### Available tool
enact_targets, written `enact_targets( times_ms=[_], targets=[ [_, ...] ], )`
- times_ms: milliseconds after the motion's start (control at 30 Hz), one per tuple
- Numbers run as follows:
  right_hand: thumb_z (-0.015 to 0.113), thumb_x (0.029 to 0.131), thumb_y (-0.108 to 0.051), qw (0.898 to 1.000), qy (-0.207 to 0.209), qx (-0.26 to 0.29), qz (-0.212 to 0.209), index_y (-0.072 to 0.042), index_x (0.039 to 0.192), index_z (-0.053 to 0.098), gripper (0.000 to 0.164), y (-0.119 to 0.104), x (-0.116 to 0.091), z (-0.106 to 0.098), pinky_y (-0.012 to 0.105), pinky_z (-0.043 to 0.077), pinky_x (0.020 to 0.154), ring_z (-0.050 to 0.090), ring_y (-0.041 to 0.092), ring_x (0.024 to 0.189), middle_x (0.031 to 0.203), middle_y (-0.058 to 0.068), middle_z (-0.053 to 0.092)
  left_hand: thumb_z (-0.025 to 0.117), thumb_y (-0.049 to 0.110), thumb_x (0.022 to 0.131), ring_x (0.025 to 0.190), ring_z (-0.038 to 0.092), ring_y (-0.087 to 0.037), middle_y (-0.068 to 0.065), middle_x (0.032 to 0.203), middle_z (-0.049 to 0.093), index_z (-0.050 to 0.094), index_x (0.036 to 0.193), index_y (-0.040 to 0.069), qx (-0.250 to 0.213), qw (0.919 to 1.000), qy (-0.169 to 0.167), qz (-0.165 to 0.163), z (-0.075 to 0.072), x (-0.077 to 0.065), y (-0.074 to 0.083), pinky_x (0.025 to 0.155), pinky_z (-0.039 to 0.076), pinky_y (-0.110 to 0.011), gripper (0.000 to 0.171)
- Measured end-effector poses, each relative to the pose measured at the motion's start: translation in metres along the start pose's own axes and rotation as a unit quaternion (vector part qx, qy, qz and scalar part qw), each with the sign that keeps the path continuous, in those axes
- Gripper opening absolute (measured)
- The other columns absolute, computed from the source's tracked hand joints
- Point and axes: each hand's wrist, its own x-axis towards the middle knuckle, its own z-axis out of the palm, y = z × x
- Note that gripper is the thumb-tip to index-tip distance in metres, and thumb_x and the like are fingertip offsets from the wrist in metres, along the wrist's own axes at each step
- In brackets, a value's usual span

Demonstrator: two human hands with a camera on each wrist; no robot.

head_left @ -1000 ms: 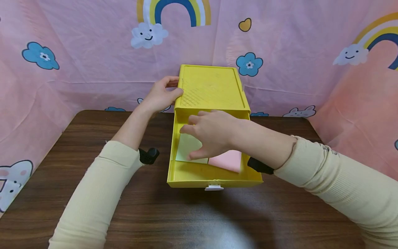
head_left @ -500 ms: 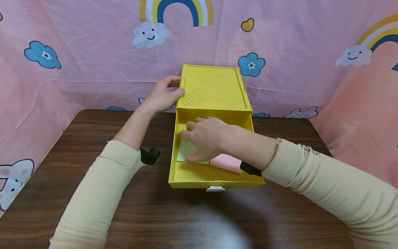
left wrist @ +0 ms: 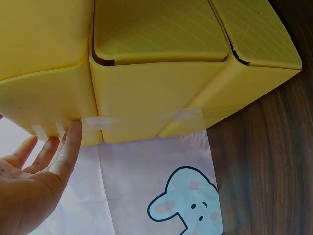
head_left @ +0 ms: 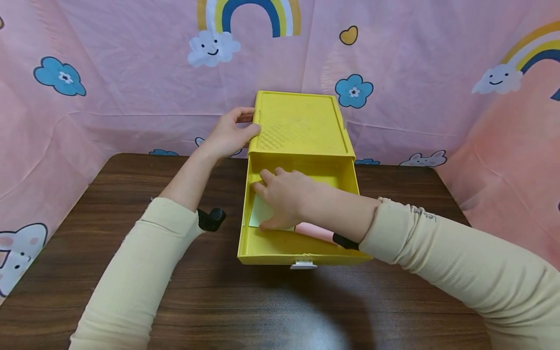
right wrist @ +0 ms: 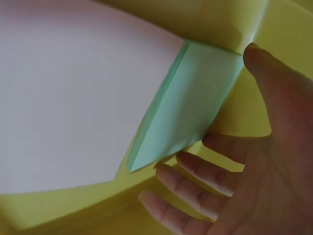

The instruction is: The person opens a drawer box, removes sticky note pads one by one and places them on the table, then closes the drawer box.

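Note:
My left hand (head_left: 229, 136) steadies the yellow drawer unit (head_left: 302, 121) at its left side, the thumb on the top edge. In the left wrist view its straight fingers (left wrist: 68, 152) touch the yellow side wall. Over the pulled-out top drawer (head_left: 271, 245) my right hand (head_left: 290, 197) reaches down inside. Beneath it lies a light green paper pad (right wrist: 186, 103), with a pink paper pad (head_left: 312, 231) beside it. In the right wrist view, the thumb tip is right at one corner of the green pad and the index fingertip at another; the hand's fingers are spread and loosely bent.
A white handle (head_left: 303, 265) sticks out from the drawer's front. Clear tape (left wrist: 146, 119) runs across the side of the stacked units. The dark wooden table (head_left: 197, 291) extends around them, and a pink patterned cloth (head_left: 144, 58) hangs close behind and at both sides.
My right hand has moved slightly left and lower into the drawer, coming to the green pad. The left hand keeps its place on the unit.

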Motion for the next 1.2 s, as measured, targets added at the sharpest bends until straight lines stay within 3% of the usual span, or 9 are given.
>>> enact_targets(
  times_ms=[233, 500, 833, 1200],
  targets=[
    [0.052, 0.076, -0.070, 1.000, -0.001, -0.009, 0.014, -0.010, 0.141, 0.032, 0.091, -0.007, 0.001, 0.003, 0.042, 0.047, 0.091, 0.044, 0.029, 0.116, 0.138, 0.008, 0.032, 0.051, 0.024, 0.091, 0.109, 0.054, -0.020, -0.006, 0.138, 0.041, 0.036, 0.140, 0.014, -0.001, 1.0000, 0.001, 0.005, 0.001, 0.001, 0.000, 0.083, 0.053, -0.032, 0.052],
    [0.051, 0.077, -0.070, 0.999, 0.004, -0.027, 0.023, -0.009, 0.140, 0.031, 0.090, -0.011, 0.001, 0.006, 0.040, 0.051, 0.084, 0.044, 0.030, 0.115, 0.139, 0.009, 0.031, 0.051, 0.023, 0.091, 0.109, 0.054, -0.020, -0.006, 0.137, 0.041, 0.036, 0.140, 0.014, -0.006, 0.9999, 0.001, 0.009, 0.001, 0.002, 0.000, 0.082, 0.053, -0.032, 0.052],
    [0.050, 0.083, -0.062, 0.999, 0.012, -0.039, 0.013, -0.008, 0.139, 0.032, 0.080, -0.012, 0.000, 0.006, 0.038, 0.052, 0.082, 0.046, 0.029, 0.112, 0.137, 0.011, 0.034, 0.050, 0.023, 0.091, 0.109, 0.054, -0.020, -0.006, 0.137, 0.041, 0.037, 0.140, 0.014, -0.001, 1.0000, 0.001, 0.004, 0.001, 0.000, 0.001, 0.083, 0.053, -0.032, 0.051],
    [0.052, 0.082, -0.060, 0.999, 0.025, -0.033, -0.011, -0.011, 0.132, 0.039, 0.071, -0.006, 0.000, 0.005, 0.039, 0.050, 0.083, 0.047, 0.029, 0.106, 0.131, 0.012, 0.040, 0.050, 0.023, 0.091, 0.110, 0.053, -0.019, -0.006, 0.138, 0.041, 0.036, 0.140, 0.014, -0.002, 1.0000, 0.003, -0.002, 0.000, 0.000, 0.003, 0.084, 0.053, -0.032, 0.052]
  ],
)
